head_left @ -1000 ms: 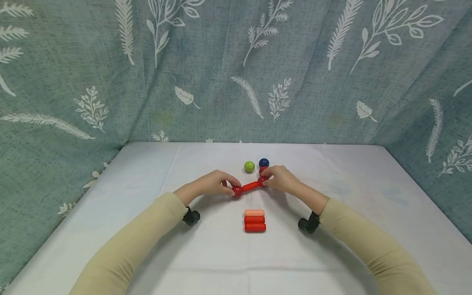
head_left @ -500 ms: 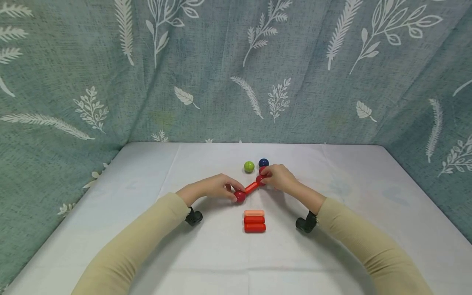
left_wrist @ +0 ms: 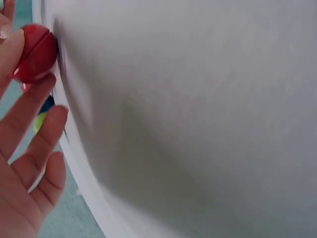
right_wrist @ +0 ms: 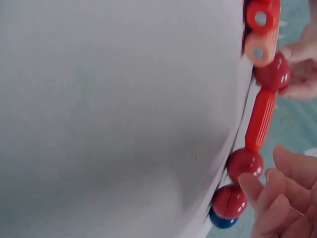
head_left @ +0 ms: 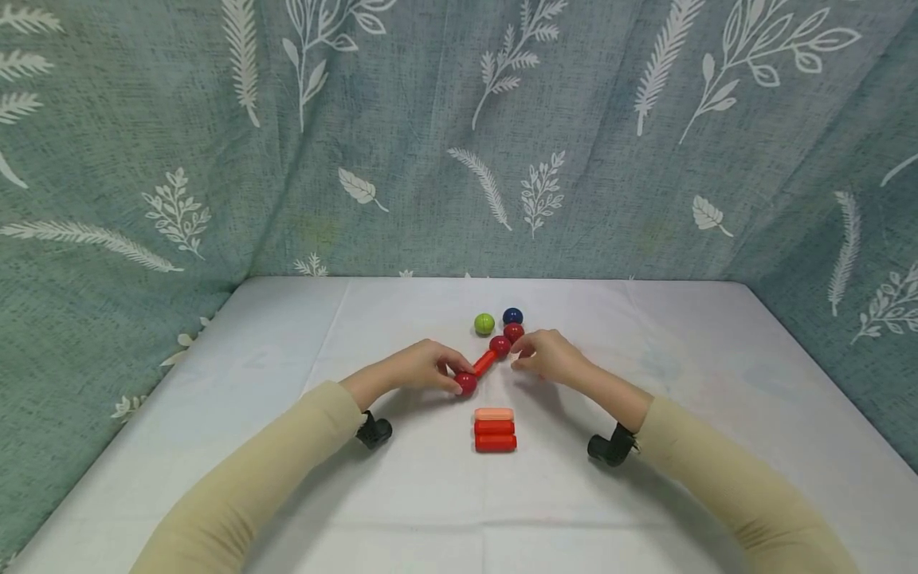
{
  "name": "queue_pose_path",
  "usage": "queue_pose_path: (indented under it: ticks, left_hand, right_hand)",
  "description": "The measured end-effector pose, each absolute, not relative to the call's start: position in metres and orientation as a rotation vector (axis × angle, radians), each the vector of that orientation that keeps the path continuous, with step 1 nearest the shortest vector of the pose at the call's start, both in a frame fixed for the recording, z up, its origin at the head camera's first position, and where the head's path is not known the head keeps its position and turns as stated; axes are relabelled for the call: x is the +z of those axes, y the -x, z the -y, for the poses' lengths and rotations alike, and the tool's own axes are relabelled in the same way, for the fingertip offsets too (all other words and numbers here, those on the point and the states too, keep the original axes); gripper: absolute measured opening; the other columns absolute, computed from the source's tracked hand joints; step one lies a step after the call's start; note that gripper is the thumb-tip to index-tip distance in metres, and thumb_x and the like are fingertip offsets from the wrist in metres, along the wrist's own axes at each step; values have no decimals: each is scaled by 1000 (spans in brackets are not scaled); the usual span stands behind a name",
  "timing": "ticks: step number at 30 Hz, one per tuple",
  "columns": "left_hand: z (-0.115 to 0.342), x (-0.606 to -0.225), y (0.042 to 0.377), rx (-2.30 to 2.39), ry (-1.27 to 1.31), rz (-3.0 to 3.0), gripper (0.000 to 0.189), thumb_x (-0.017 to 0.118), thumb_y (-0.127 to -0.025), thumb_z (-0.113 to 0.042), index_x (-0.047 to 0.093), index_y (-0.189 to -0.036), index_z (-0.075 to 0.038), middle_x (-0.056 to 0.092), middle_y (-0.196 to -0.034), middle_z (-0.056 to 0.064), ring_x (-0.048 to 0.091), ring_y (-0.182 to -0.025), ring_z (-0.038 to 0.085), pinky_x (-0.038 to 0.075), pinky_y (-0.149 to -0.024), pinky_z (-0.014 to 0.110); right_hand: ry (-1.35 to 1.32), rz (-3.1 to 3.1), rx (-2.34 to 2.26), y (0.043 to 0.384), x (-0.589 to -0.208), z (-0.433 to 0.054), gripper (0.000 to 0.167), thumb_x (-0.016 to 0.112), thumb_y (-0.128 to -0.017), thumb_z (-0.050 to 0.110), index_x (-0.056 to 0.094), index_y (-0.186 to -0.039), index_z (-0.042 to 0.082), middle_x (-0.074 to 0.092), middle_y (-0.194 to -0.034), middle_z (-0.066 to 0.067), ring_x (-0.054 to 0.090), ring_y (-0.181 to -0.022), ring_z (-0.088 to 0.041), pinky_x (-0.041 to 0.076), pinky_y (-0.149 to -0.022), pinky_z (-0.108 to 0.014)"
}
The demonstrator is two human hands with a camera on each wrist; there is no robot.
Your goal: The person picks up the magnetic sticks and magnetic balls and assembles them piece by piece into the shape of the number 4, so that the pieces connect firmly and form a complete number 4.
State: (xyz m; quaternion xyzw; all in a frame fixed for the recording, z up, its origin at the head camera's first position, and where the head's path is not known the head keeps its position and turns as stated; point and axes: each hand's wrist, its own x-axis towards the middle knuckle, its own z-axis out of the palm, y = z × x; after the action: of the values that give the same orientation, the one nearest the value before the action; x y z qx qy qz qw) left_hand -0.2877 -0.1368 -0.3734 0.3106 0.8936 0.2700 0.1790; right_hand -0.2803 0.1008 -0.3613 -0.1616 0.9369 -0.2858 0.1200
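Observation:
My left hand [head_left: 423,367] pinches a red ball [head_left: 465,383] between thumb and fingers, seen close in the left wrist view. A red ribbed rod [head_left: 484,363] runs from that ball up and right to a second red ball [head_left: 500,345], the three joined in a dumbbell shape on the table. My right hand [head_left: 548,356] is just right of the second ball, fingers loosely bent and holding nothing. Behind it lies another red ball [head_left: 513,332], close to a dark blue ball [head_left: 512,316]. A green ball [head_left: 484,324] sits left of the blue one.
Nearer on the white-covered table [head_left: 402,502] lie two red rods [head_left: 496,442] and a salmon-coloured rod [head_left: 494,414], side by side. A green leaf-patterned curtain [head_left: 430,159] hangs behind the table and along its sides. Each wrist wears a small black camera [head_left: 611,446].
The right hand has let go of the second red ball and drawn back to the right. The red rod with its balls has swung to a steeper slant, the left hand still gripping the near end.

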Motion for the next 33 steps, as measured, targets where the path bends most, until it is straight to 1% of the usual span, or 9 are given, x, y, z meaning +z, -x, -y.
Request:
queue_pose_path:
  ticks: [4,8,12,18,22,27,33]
  left_hand:
    - [134,-374,283,796,-802,-2550,29,72,-77,-14,68,-106,-14,68,-99,1,59,-82,10,47,-76,25]
    - [132,-374,277,821,-781,-2580,28,73,-76,-13,68,-104,-12,69,-95,2,61,-81,11,47,-77,27]
    - [129,-375,272,824,-725,-2618,27,75,-75,-16,68,-101,-14,70,-89,-1,62,-80,10,47,-79,29]
    - [125,-374,266,800,-649,-2692,25,76,-73,-21,68,-96,-17,67,-81,-6,57,-78,9,44,-72,28]
    - [124,-374,263,796,-636,-2730,23,77,-72,-23,66,-91,-18,65,-77,-7,55,-73,9,43,-68,27]
    - [123,-375,261,783,-621,-2757,22,77,-71,-25,64,-88,-19,64,-75,-7,54,-70,10,42,-64,26]
    - [123,-378,262,784,-645,-2753,23,77,-72,-24,64,-91,-19,64,-77,-7,55,-71,9,43,-64,25]
  right_hand:
    - [551,-2685,-819,267,-361,-99,29,69,-81,12,65,-109,3,66,-93,-7,53,-58,-13,47,-54,-23]
    - [596,-2623,-777,255,-361,-96,29,70,-80,12,66,-108,5,67,-94,-5,55,-60,-12,48,-56,-22]
    - [620,-2568,-737,247,-364,-92,28,70,-79,11,67,-106,7,66,-91,-2,54,-58,-12,48,-57,-22]
    - [638,-2548,-693,242,-366,-87,25,70,-79,10,68,-104,9,66,-90,0,53,-58,-12,49,-56,-22]
    - [608,-2550,-692,239,-365,-84,23,70,-80,10,69,-102,10,64,-87,1,53,-59,-12,48,-56,-22]
    - [638,-2553,-694,239,-366,-84,20,69,-80,8,70,-100,8,64,-85,0,53,-61,-12,48,-55,-22]
    - [772,-2532,-689,239,-366,-87,18,66,-82,7,70,-99,5,64,-83,-1,52,-60,-10,47,-54,-21]
